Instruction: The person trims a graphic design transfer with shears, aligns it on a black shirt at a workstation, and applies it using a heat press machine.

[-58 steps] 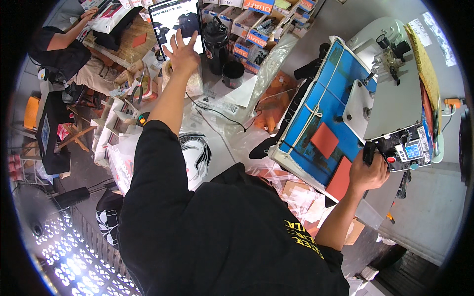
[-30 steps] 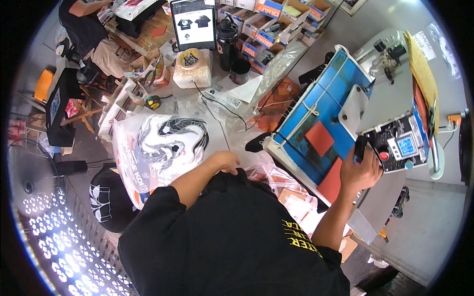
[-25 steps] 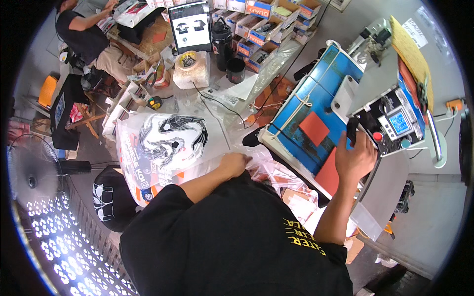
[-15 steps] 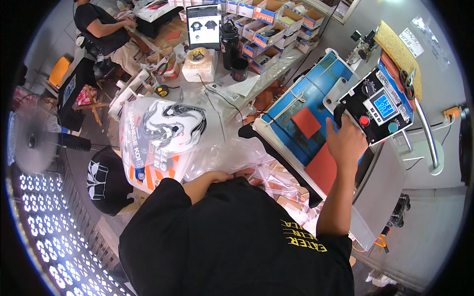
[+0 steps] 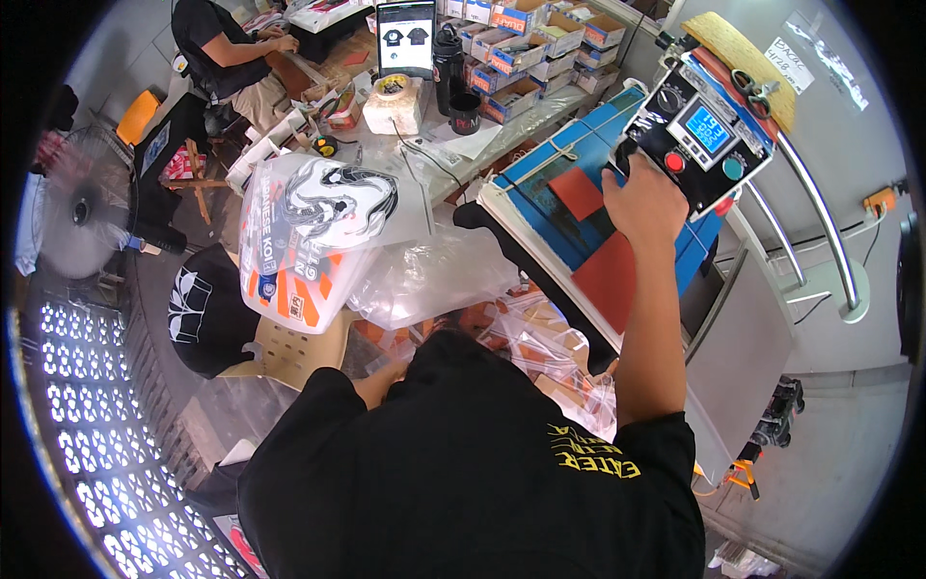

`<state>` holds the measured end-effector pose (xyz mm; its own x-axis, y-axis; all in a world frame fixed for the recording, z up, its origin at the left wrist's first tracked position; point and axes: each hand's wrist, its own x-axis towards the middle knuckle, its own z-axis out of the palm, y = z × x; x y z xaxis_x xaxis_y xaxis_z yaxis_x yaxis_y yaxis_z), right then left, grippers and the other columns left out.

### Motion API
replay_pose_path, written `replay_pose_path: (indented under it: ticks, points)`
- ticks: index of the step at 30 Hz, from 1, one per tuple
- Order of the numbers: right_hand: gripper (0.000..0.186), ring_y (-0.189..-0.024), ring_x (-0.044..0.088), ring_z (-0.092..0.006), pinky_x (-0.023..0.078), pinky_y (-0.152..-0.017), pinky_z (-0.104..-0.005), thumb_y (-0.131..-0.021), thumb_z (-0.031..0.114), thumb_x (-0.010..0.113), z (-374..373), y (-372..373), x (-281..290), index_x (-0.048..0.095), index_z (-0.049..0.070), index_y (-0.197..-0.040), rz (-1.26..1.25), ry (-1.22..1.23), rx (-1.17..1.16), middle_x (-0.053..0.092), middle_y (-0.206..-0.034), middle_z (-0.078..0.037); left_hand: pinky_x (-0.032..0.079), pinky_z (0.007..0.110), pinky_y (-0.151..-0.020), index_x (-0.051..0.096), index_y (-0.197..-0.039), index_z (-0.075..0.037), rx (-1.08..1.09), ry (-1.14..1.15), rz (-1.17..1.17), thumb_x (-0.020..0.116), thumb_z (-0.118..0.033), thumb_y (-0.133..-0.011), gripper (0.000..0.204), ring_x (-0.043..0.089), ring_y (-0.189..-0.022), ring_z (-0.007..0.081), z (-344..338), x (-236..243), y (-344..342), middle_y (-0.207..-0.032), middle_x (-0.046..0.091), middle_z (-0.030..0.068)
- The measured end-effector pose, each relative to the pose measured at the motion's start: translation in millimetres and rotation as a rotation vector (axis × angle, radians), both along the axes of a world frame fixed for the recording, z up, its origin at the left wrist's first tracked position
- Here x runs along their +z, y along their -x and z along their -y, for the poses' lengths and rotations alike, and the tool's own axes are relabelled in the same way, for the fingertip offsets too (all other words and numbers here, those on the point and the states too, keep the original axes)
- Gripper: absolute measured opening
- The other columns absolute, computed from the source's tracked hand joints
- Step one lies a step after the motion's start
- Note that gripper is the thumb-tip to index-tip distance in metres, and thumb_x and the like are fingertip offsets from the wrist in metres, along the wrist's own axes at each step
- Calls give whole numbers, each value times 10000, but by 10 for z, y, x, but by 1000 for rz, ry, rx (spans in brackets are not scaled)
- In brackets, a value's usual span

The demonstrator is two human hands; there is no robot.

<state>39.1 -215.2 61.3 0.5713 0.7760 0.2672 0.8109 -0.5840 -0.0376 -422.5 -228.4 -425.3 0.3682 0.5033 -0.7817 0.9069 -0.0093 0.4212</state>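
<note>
From my end I see the right hand (image 5: 648, 198) in the upper right of the frame, fingers curled over the black handle (image 5: 624, 154) at the front of the control box (image 5: 658, 127). I take that hold as a way of steering or steadying the box, since the handle juts toward the person. The fingertips are hidden, so I can't judge how tight the grip is.

The left hand (image 5: 389, 372) is low, just left of centre, mostly covered by the black shirt (image 5: 463, 463); I can't tell how far open it is or whether it has hold of anything. The clear plastic (image 5: 434, 275) lies nearest above it.

Right of centre, a cord (image 5: 562, 152) is tied across the blue platform (image 5: 526, 188), probably to keep its covering in place. Two red pads, the smaller one (image 5: 576, 195) and the larger one (image 5: 606, 280), lie flat on it; the forearm runs close beside the larger and may cover part of it.

Left of centre, the fish-patterned sheet (image 5: 340, 203) overlaps the white-and-orange packet (image 5: 318, 294), and I can't make out which layer carries the pattern. The fan (image 5: 82, 207) blurs at far left, and a co-worker (image 5: 227, 48) is cut off at the upper left.
</note>
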Motion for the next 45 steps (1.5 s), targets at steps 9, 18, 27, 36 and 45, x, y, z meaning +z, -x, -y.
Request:
replay_pose_path:
  ticks: [9,18,27,36,45]
  points:
    - [407,-988,684,-355,527,-859,-467,-875,434,601,82,-81,29,621,90,-1091,-54,56,36,713,-1037,-152,522,428,-715,741,-966,-82,-400,-258,52,774,-332,-708,362,694,-862,357,-38,-349,-272,-948,715,184]
    - [389,-988,690,-338,539,-861,-449,-887,405,595,143,-51,35,625,66,-1075,-6,36,34,706,-1079,-151,520,421,-767,732,-999,-42,-237,-164,42,746,-239,-726,337,699,-900,339,369,123,-175,-918,716,203]
    - [373,-970,696,-340,544,-851,-451,-894,388,589,137,-68,14,622,60,-1069,5,19,80,711,-1051,-162,508,427,-706,739,-933,-83,-24,-124,205,767,-393,-671,407,674,-772,368,414,-457,86,-883,707,190]
    - [383,-986,692,-336,541,-859,-450,-890,374,591,146,-99,7,609,54,-1099,-18,30,98,710,-1061,-163,506,416,-696,726,-928,-71,-109,-180,122,795,-464,-591,523,683,-772,356,396,-351,-104,-826,697,191]
    - [400,-1000,681,-357,530,-868,-466,-887,389,590,146,-182,-54,596,60,-1114,-21,21,99,706,-1075,-164,506,408,-749,721,-1018,-32,-219,-174,2,739,-234,-715,365,683,-856,296,398,63,-366,-916,714,174]
